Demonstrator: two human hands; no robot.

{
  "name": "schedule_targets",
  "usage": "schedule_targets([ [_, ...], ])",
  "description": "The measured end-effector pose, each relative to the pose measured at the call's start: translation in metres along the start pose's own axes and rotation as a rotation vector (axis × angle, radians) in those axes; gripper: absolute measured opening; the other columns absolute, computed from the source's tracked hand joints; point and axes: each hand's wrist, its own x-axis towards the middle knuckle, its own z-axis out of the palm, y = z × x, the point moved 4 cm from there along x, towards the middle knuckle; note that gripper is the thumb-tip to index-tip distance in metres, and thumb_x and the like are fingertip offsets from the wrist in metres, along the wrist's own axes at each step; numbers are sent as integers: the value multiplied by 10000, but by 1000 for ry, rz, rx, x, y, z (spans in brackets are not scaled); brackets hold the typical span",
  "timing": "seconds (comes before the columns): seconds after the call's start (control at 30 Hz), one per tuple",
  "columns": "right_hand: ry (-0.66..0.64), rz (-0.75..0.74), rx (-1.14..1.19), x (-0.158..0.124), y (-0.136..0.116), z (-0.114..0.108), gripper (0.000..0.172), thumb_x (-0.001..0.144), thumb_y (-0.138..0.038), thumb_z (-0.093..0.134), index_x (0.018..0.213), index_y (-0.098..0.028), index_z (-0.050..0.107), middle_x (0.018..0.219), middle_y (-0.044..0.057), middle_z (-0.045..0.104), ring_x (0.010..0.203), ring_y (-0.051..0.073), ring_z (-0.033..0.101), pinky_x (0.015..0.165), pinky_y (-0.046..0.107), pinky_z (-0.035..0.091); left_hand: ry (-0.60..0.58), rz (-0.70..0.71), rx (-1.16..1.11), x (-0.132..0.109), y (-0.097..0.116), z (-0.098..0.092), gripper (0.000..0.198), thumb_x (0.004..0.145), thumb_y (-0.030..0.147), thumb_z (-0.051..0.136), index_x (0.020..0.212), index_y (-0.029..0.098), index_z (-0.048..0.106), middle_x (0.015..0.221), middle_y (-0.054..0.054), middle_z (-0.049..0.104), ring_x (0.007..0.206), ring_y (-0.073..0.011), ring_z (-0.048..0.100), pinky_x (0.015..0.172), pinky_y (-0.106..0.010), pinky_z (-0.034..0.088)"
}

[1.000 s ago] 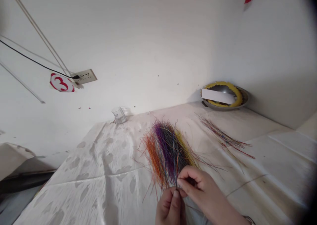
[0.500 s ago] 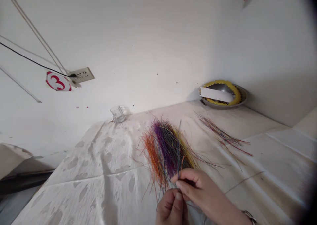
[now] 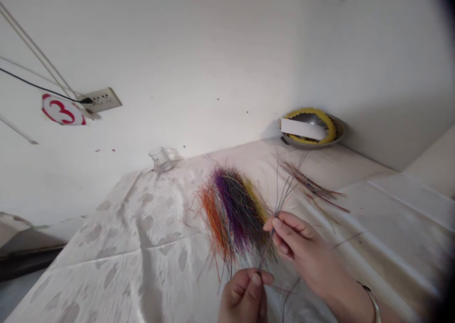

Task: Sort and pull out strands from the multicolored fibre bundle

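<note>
A thin bundle of dark, grey-blue strands (image 3: 265,254) runs between my two hands. My left hand (image 3: 245,292) pinches its lower part between thumb and forefinger. Farther up, my right hand (image 3: 298,240) is closed on the same bundle, and the upper ends fan out above its fingertips. Just beyond the hands, a thick pile of coloured strands (image 3: 232,204) lies on the cloth, in orange, purple, dark grey and yellow bands. A smaller group of mixed strands (image 3: 313,183) rests to the right. Whether the strands are wire or fibre I cannot tell.
A pale patterned cloth (image 3: 117,247) covers the table. A clear glass mug (image 3: 161,159) stands near the wall. At the back right, a metal bowl (image 3: 339,128) holds a yellow ring (image 3: 329,124) and a white strip (image 3: 302,128). A power socket (image 3: 104,100) is on the wall.
My right hand has moved up and right along the bundle, away from my left hand, and the upper ends have spread apart. The whole view has shifted slightly.
</note>
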Motion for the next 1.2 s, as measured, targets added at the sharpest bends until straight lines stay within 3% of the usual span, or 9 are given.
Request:
schedule_targets([
  [0.13, 72, -50, 105, 1, -10, -8, 309, 770, -492, 667, 747, -186, 637, 553, -46, 446, 492, 89, 346, 442, 210, 256, -99, -112, -193, 1, 1, 5, 364, 611, 485, 806, 714, 147, 717, 415, 62, 460, 306, -14, 231, 333, -170, 164],
  [0.2, 89, -74, 103, -1, -13, -10, 305, 774, -493, 665, 750, -190, 643, 539, -48, 432, 492, 95, 348, 445, 218, 257, -102, -164, -323, 3, 2, 7, 309, 619, 427, 820, 696, 148, 715, 527, 14, 596, 342, -31, 390, 352, -158, 274],
  [0.3, 89, -104, 61, -5, -11, -11, 288, 808, -489, 634, 778, -203, 641, 548, -41, 449, 494, 107, 367, 446, 233, 265, -88, -193, -470, 5, 5, 8, 266, 681, 371, 786, 805, 140, 743, 823, -78, 732, 685, -161, 666, 561, -211, 480],
  [0.43, 41, -158, -32, -11, -5, -9, 251, 878, -453, 572, 836, -220, 655, 590, -31, 498, 498, 109, 397, 457, 238, 308, -126, -184, -591, 2, 8, 13, 329, 795, 378, 654, 957, 104, 737, 1009, -145, 736, 923, -258, 680, 759, -311, 525],
  [0.67, -39, -254, -263, -27, -4, 8, 222, 921, -373, 529, 861, -214, 671, 644, -13, 569, 545, 116, 513, 475, 213, 411, -85, -113, -670, 0, 12, 15, 542, 958, 425, 323, 961, 61, 725, 991, -207, 727, 904, -255, 695, 793, -342, 528],
  [0.83, -202, -302, -292, -34, -3, 24, 243, 951, -300, 469, 849, -214, 671, 780, 20, 646, 667, 135, 616, 581, 234, 504, 8, -85, -736, -2, 14, 11, 569, 961, 423, 309, 875, 58, 737, 860, -179, 729, 760, -221, 701, 721, -318, 540],
  [0.97, -233, -332, -341, -34, -1, 28, 206, 943, -246, 467, 929, -213, 669, 892, 43, 685, 803, 159, 645, 718, 280, 517, 93, -98, -742, -6, 14, 9, 561, 950, 428, 329, 835, 64, 741, 803, -162, 719, 700, -209, 685, 690, -313, 536],
  [1.2, -312, -252, -396, -31, 6, 32, 209, 949, -243, 449, 903, -211, 650, 723, -2, 630, 654, 128, 590, 598, 248, 483, 140, -115, -782, -6, 15, 9, 526, 938, 418, 372, 790, 74, 742, 749, -143, 717, 676, -208, 682, 664, -306, 535],
])
